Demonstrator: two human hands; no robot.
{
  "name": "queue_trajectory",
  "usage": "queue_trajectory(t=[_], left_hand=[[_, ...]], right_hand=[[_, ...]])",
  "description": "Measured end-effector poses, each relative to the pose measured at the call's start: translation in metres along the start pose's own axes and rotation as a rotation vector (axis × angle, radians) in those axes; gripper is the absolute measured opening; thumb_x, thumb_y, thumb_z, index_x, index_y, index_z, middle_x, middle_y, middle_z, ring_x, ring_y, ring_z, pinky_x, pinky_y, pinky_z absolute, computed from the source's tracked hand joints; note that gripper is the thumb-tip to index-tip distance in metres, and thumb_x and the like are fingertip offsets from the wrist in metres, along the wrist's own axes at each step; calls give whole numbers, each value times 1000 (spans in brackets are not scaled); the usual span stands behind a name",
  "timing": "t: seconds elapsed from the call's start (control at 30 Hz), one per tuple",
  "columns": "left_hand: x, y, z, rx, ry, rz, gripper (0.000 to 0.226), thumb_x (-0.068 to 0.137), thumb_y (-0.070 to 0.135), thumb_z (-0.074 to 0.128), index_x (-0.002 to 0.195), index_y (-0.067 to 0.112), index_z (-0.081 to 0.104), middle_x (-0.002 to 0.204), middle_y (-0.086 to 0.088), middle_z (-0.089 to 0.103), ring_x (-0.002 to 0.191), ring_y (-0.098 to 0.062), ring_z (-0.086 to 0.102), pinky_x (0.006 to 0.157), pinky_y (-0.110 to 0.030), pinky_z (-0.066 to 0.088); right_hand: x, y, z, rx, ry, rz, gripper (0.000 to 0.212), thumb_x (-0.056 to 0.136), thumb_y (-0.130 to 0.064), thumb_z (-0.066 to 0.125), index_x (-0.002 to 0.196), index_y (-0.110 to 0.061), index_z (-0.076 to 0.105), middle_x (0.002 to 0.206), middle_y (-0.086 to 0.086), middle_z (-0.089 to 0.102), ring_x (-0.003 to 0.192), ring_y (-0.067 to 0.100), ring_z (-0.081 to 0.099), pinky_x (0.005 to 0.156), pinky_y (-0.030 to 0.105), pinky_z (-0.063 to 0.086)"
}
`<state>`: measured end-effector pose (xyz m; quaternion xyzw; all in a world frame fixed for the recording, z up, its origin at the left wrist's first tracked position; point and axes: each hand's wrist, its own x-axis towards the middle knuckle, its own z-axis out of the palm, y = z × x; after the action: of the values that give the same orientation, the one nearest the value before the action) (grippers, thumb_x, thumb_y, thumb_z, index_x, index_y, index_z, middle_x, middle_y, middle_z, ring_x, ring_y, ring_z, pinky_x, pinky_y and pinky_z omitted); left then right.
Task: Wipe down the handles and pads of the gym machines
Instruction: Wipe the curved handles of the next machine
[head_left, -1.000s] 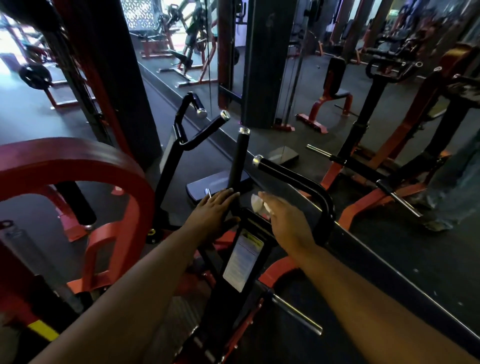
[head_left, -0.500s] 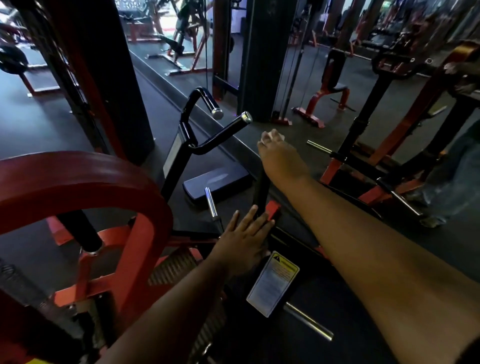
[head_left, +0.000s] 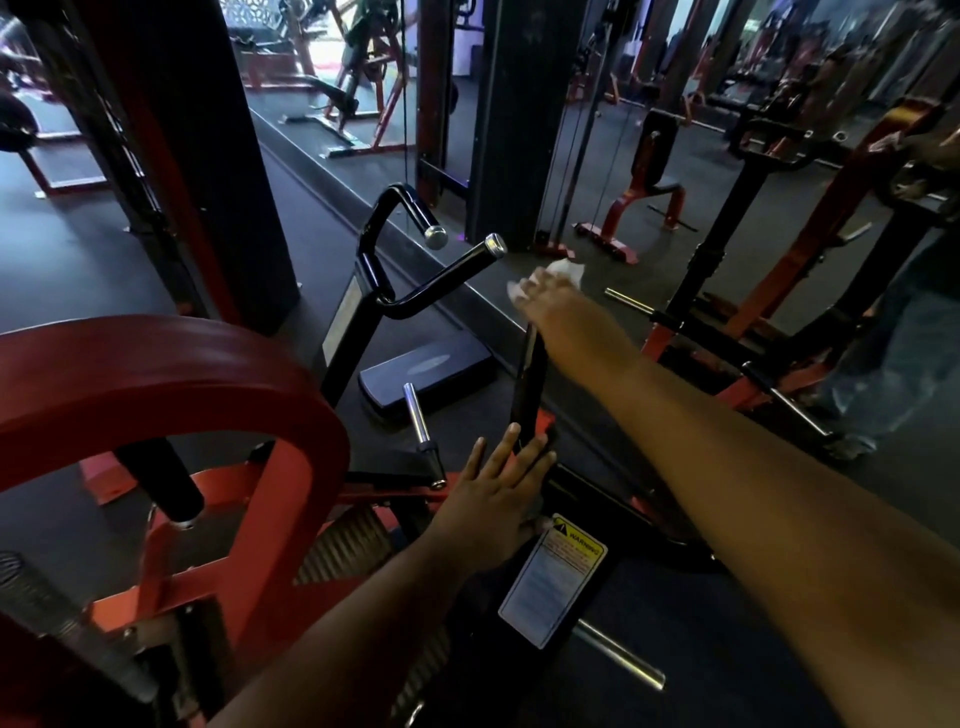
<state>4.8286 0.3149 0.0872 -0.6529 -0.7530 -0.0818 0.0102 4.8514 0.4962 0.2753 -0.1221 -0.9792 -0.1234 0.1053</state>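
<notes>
right hand (head_left: 558, 312): wrapped round a white cloth (head_left: 563, 271) atop the upright black handle (head_left: 529, 379)
left hand (head_left: 496, 496): fingers flat on the machine frame (head_left: 571, 613) at the handle's base
room: dim gym, dark floor (head_left: 78, 244)

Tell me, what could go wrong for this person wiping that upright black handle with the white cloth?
1. The right hand holds the crumpled white cloth at the very top of the upright black handle; only a little cloth shows, so it may slip out.
2. The left hand rests open on the black machine frame at the handle's base; if the handle pivots, fingers could get pinched.
3. The chrome-capped black angled handle juts close to the reaching arm and could be bumped.
</notes>
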Motion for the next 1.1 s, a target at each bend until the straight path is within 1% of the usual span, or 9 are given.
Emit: queue_trajectory(t=[0.13,0.3,0.4,0.5,0.6,0.73,0.87,1.0,1.1], left_hand=[[-2,-3,1,0,2,11,77,102,69,22,160,32,-14,170,9,-22,153,-19,-32,123,-55,-14],[-13,-1,9,-6,42,1,82,102,70,24,166,26,-1,173,4,-9,157,-20,-21,125,-56,-4],[-14,4,4,-39,17,-7,84,97,76,2,164,27,-7,172,2,-13,156,-22,-23,125,-53,-8],[-14,7,-1,-48,-2,-6,81,99,75,6,161,28,-16,169,4,-24,153,-21,-30,125,-50,-13],[-14,6,3,-27,28,-7,82,101,73,14,163,25,-10,172,1,-15,157,-23,-21,126,-52,-4],[-14,3,6,-22,41,-7,84,101,71,25,165,23,0,173,0,-8,157,-24,-17,125,-53,-1],[-14,10,0,-88,-20,-28,85,102,71,26,161,27,-16,169,4,-25,153,-18,-30,124,-48,-16],[-15,23,-1,-122,-36,-44,86,102,73,18,159,22,-19,168,-1,-25,151,-19,-34,124,-45,-17],[-19,31,2,-126,8,0,89,96,77,3,160,18,-15,169,-5,-18,151,-19,-31,126,-47,-13]], right_hand=[[1,-13,13,-137,-131,1,42,105,-4,36,145,-7,49,163,17,29,155,33,12,122,44,23],[-29,-39,44,-104,-282,-65,40,106,-9,36,142,-11,54,163,13,30,155,31,13,121,42,23],[-43,-44,46,79,-451,-95,40,103,-6,46,141,-12,57,154,17,43,146,38,32,116,50,34],[-46,-33,18,279,-282,-111,44,104,-2,43,143,-17,56,151,14,48,142,30,41,114,43,38],[-21,-14,-2,185,-13,-33,57,98,10,40,151,-12,44,160,16,37,151,30,29,119,41,30],[-12,-22,10,-24,-113,67,48,102,2,37,148,-9,45,165,18,24,155,33,12,118,44,32],[-32,-42,26,64,-169,63,42,99,-2,43,135,-13,58,152,15,42,140,31,42,99,43,52],[-69,-48,28,225,-294,-15,44,103,-9,46,144,-22,55,158,11,38,134,29,52,106,39,46],[-82,-47,27,293,-383,-179,46,106,-8,40,147,-25,52,159,11,40,146,24,39,117,35,34]])
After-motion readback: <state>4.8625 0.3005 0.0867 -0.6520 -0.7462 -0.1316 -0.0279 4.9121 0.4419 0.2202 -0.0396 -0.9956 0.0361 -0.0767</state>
